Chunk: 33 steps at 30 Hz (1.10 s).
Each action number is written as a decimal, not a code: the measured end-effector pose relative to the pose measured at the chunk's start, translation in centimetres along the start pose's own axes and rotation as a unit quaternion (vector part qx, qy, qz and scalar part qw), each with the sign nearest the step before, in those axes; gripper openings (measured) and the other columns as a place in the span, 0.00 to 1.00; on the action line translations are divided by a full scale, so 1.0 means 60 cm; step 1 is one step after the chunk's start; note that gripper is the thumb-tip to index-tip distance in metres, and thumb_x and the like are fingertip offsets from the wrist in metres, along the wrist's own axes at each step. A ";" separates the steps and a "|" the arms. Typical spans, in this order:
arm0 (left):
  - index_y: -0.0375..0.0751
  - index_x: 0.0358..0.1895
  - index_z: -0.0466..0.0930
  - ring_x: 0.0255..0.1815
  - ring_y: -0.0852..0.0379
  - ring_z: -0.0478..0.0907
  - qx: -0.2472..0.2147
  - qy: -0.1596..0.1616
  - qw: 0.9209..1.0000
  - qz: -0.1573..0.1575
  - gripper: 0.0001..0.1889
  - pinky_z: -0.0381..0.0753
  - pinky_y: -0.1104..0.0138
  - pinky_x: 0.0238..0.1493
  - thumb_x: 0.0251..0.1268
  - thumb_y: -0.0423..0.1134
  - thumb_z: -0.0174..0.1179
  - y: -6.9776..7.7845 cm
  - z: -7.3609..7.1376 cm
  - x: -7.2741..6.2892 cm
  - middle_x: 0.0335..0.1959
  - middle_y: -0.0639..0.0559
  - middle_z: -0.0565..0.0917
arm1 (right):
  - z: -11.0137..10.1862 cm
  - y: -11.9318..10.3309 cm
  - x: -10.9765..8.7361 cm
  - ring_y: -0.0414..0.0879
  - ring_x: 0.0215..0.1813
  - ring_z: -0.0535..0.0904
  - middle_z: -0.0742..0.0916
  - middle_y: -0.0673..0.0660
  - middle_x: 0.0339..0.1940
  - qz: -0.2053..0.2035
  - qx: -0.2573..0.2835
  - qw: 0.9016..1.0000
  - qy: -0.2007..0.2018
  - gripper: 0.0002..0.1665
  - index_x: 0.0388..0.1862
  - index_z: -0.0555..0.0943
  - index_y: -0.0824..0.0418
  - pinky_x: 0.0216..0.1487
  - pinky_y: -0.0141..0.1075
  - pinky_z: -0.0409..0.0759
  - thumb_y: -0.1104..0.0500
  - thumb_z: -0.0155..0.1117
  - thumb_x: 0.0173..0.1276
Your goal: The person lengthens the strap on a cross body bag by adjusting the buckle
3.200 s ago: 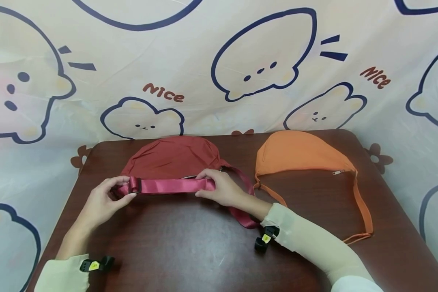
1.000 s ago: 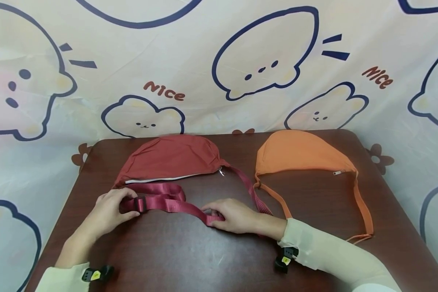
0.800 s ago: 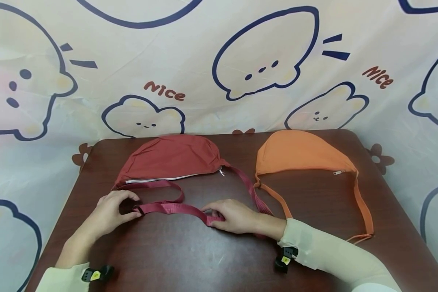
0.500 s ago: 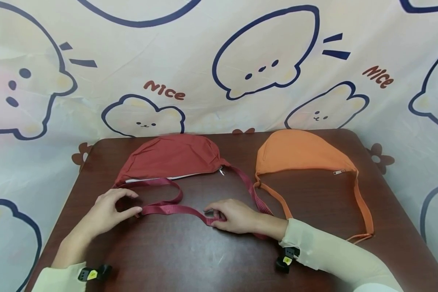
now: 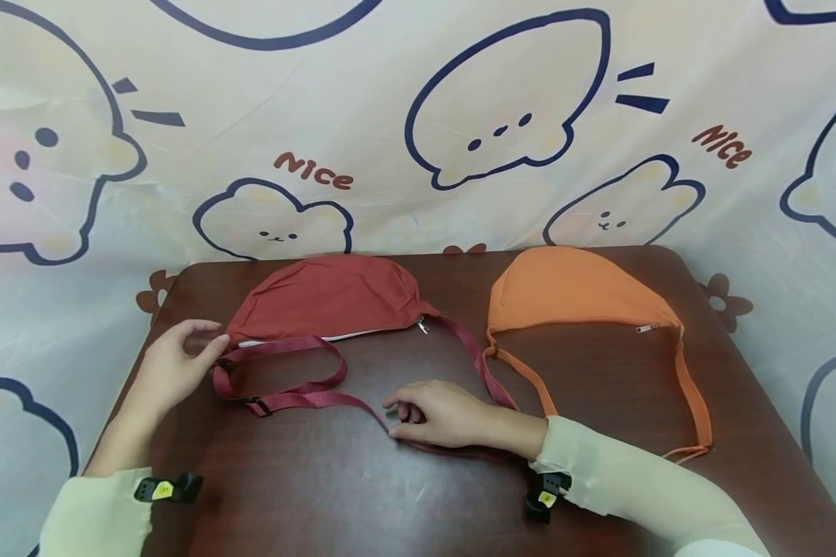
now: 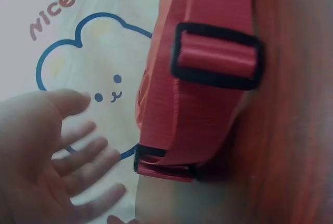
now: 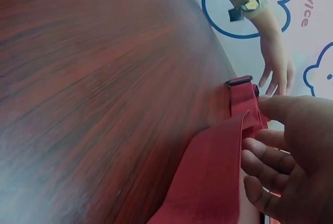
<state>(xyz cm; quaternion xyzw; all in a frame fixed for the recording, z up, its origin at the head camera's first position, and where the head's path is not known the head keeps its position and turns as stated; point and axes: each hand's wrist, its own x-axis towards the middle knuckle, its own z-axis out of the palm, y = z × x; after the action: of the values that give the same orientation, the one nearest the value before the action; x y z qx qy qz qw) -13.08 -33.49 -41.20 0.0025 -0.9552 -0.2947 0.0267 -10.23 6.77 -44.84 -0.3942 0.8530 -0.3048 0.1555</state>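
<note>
A red waist bag [image 5: 327,298] lies at the back left of the table, its white zipper towards me. Its magenta strap [image 5: 306,400] loops over the tabletop in front, with a black slider buckle [image 5: 256,405] near the left bend. My left hand [image 5: 170,367] is beside the bag's left end. In the left wrist view its fingers [image 6: 86,156] are spread and apart from the strap and the buckle [image 6: 218,55]. My right hand [image 5: 442,414] is by the strap's front run, fingers loosely bent. In the right wrist view, the strap [image 7: 208,167] stands on edge beside those fingers, not gripped.
An orange waist bag [image 5: 571,290] lies at the back right, its strap [image 5: 693,394] curving towards the front. The brown table [image 5: 306,495] meets a patterned cloth [image 5: 383,139] at the back and sides.
The stretched strap has been lowered to the table and let go. My left hand has moved away from the buckle, back and left. My right hand has loosened from the strap and stays low.
</note>
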 end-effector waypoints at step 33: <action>0.25 0.72 0.64 0.54 0.41 0.76 -0.122 -0.186 0.961 -0.165 0.36 0.84 0.58 0.48 0.76 0.52 0.57 -0.060 0.006 0.076 0.66 0.24 0.70 | 0.036 -0.020 0.083 0.33 0.32 0.80 0.84 0.46 0.32 0.124 0.191 0.974 0.003 0.13 0.51 0.84 0.62 0.39 0.27 0.77 0.61 0.69 0.70</action>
<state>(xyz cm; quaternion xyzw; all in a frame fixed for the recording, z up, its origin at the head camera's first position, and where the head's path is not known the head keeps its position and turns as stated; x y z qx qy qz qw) -17.67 -36.33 -43.32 0.1019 -0.8865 -0.4045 -0.2006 -11.65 1.49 -45.85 -0.2476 0.8215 -0.4421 0.2616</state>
